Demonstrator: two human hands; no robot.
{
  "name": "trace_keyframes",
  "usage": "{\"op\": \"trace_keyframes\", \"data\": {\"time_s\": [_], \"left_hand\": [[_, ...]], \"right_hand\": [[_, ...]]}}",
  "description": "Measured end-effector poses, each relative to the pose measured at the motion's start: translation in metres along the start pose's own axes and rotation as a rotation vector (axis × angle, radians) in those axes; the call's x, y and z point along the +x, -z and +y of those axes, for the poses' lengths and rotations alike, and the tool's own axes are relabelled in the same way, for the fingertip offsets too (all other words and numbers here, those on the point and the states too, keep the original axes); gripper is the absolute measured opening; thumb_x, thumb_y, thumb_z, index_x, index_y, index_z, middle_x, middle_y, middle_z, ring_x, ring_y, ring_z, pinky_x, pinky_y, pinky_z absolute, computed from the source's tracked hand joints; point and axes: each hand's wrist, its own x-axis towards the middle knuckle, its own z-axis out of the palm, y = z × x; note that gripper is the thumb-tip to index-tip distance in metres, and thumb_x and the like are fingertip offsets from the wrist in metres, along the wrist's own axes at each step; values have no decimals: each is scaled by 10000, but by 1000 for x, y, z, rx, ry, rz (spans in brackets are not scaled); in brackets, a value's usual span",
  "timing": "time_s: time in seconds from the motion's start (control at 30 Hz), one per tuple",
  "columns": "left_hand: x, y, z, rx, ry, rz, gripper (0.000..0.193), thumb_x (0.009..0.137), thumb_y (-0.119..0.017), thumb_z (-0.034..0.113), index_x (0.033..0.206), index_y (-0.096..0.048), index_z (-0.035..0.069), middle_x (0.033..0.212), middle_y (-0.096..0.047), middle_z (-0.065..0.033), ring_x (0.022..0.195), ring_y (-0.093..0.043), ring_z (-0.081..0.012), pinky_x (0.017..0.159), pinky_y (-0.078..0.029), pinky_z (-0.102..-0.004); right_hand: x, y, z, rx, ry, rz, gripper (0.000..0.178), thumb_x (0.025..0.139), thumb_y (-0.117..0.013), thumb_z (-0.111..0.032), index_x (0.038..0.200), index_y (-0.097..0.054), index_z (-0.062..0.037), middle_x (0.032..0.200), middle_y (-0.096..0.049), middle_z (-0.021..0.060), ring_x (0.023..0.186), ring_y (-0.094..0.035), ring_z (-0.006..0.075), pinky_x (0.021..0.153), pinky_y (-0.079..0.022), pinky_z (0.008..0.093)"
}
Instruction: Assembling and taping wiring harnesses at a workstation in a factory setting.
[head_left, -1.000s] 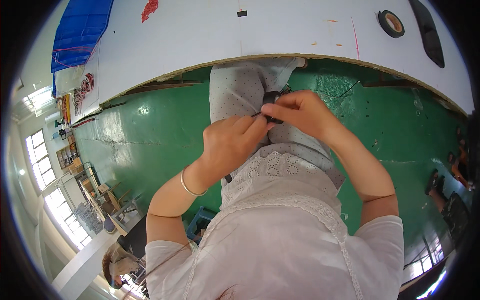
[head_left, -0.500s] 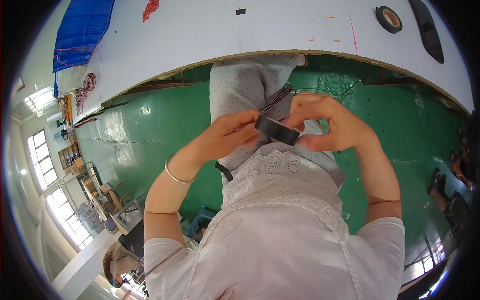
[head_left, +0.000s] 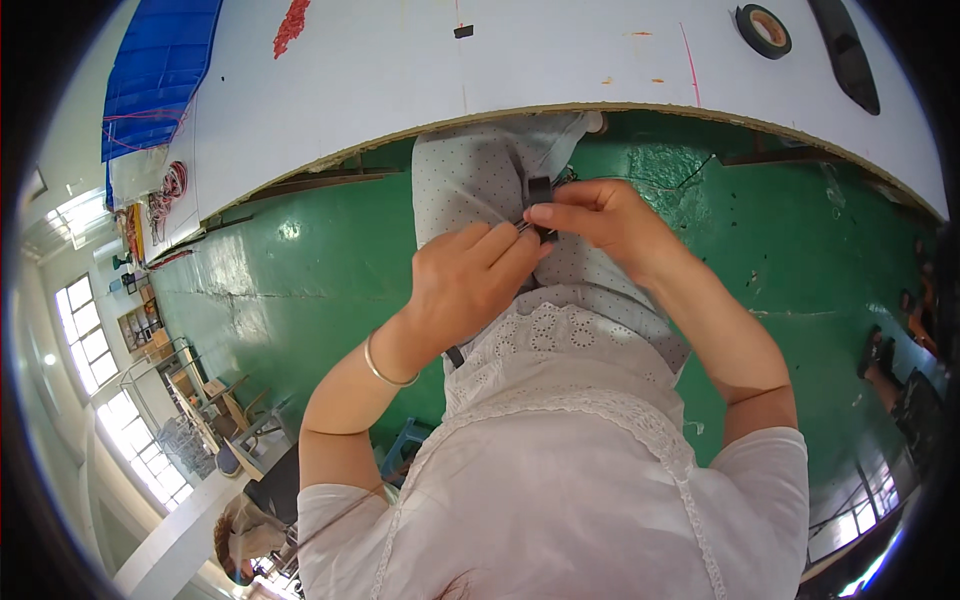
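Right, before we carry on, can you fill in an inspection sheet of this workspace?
Surface: pale table, marked with orange and pink lines.
Job's things: black roll between the hands, above the lap; thin wires beside it.
Clutter: tape roll, long dark object, red pile and black scrap on the table.
Hands: right hand, thumb across the roll; left hand, fingertips near its lower end; exact grips hidden.
Cables: coiled wire, far left.
Surroundings: green floor, blue stool, another person lower left.
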Motion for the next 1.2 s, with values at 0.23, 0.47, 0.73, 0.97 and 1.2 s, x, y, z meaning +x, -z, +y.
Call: {"op": "trace_keyframes", "data": {"time_s": [0.23,0.47,0.73,0.97,1.2], "left_hand": [[-25,7,-15,-1755,922,-454,300,1017,-532,262,831,-611,40,592,-332,77,502,-287,-35,447,-222,-234],[-8,18,-7,-1317,912,-510,235,1033,-493,233,972,-616,43,598,-389,57,536,-333,-41,490,-276,-209],[12,8,14,-315,289,-110,49,856,-628,47,862,-580,51,721,-600,-81,566,-575,-247,480,-433,-342],[-1,-5,9,-172,87,-94,121,836,-698,98,831,-580,73,709,-588,-50,552,-563,-228,439,-416,-323],[-14,3,-5,-1491,893,-326,250,999,-564,213,834,-601,29,644,-498,59,521,-452,-75,473,-360,-239]], "right_hand": [[-23,22,2,275,249,-296,255,766,-752,-219,884,-709,2,911,-634,-27,712,-430,68,610,-330,247],[-32,18,-13,-212,364,-154,229,861,-676,-213,724,-597,-47,795,-549,-21,705,-463,83,596,-342,276],[-20,17,-12,-496,56,221,311,940,-645,-269,781,-652,-2,604,-547,-13,626,-504,81,590,-403,257],[-6,15,9,-39,-35,-16,295,882,-714,-302,917,-725,-9,740,-619,-41,659,-506,77,600,-405,261],[-22,13,12,501,195,-32,231,852,-726,-232,781,-630,-35,705,-570,-62,595,-374,40,531,-277,235]]}}
